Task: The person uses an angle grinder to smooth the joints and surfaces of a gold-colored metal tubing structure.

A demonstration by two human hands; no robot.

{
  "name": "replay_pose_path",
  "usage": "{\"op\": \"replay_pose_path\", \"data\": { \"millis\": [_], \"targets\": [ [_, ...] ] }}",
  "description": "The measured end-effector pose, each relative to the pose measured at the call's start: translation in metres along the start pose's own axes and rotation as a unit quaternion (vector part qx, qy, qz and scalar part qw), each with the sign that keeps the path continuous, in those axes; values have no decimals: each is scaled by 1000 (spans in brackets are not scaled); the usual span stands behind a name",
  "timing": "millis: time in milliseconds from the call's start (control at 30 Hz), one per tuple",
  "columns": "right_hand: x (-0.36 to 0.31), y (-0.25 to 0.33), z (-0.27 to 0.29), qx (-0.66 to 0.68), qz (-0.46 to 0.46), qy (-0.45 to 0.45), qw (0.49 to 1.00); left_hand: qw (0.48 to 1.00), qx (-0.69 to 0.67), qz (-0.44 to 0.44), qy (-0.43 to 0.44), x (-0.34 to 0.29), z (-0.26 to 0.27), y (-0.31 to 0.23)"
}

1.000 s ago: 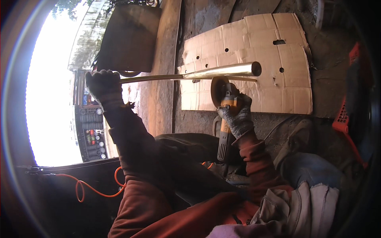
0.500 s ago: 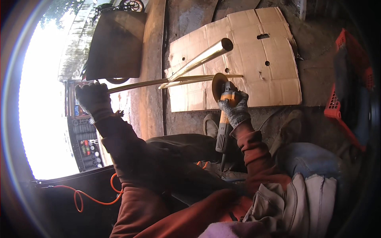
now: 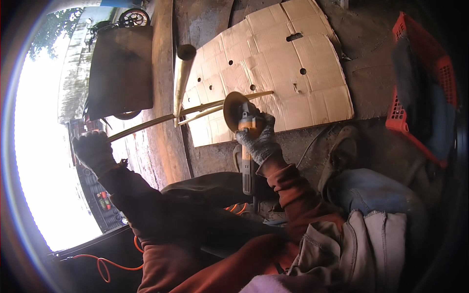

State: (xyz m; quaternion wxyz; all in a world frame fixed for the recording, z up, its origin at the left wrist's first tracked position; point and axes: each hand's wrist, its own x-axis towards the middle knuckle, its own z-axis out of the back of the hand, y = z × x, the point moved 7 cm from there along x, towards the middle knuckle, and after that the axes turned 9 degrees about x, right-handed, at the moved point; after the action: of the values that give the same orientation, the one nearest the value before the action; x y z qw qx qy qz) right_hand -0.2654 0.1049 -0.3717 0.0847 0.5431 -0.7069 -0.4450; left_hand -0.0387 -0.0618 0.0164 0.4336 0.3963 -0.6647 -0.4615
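Note:
My left hand (image 3: 94, 151), in a grey knit glove, is closed round the left end of a long brass-coloured metal bar (image 3: 146, 124). The bar slants up to the right across the cardboard, with a second thin strip beside it. A shiny brass-coloured tube (image 3: 180, 85) joins or rests against the bar, its round open end pointing away from me. My right hand (image 3: 260, 141), gloved too, grips a yellow and grey angle grinder (image 3: 248, 166). The grinder's brown disc (image 3: 232, 111) overlaps the bar in view; whether it touches I cannot tell.
A large flattened cardboard sheet (image 3: 273, 63) with holes lies on the ground ahead. At the right stands a red plastic crate (image 3: 398, 115) with dark cloth over it. An orange hose (image 3: 105, 263) coils at lower left. A dark panel (image 3: 122, 73) and a motorcycle wheel (image 3: 134, 18) are beyond.
The tube has swung leftward and now points straight away from me. The bar tilts more steeply. The whole view has shifted, so both hands and the cardboard sit further left.

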Motion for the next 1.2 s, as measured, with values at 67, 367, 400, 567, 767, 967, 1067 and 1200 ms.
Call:
{"op": "replay_pose_path", "data": {
  "millis": [67,367,400,567,767,967,1067,1200],
  "targets": [
    [10,-16,24,13,-50,-46,998,1000,17,4,10,1,-5,4],
    [-5,27,-18,-113,97,24,989,999,17,-5,51,9,-1,5],
    [-4,29,-18,-161,141,20,977,999,9,-12,51,12,1,-4],
    [10,13,-6,-36,33,23,999,997,29,-58,48,9,1,3],
    [39,-25,52,32,-54,-109,992,995,48,-52,64,12,-8,1],
    [15,-5,10,-88,32,7,996,994,26,-26,101,22,19,4],
    [1,33,-26,-35,103,44,993,998,25,-14,59,20,-37,7],
    [14,13,3,-120,59,15,991,997,37,-49,51,15,13,-4]
  ]
}}
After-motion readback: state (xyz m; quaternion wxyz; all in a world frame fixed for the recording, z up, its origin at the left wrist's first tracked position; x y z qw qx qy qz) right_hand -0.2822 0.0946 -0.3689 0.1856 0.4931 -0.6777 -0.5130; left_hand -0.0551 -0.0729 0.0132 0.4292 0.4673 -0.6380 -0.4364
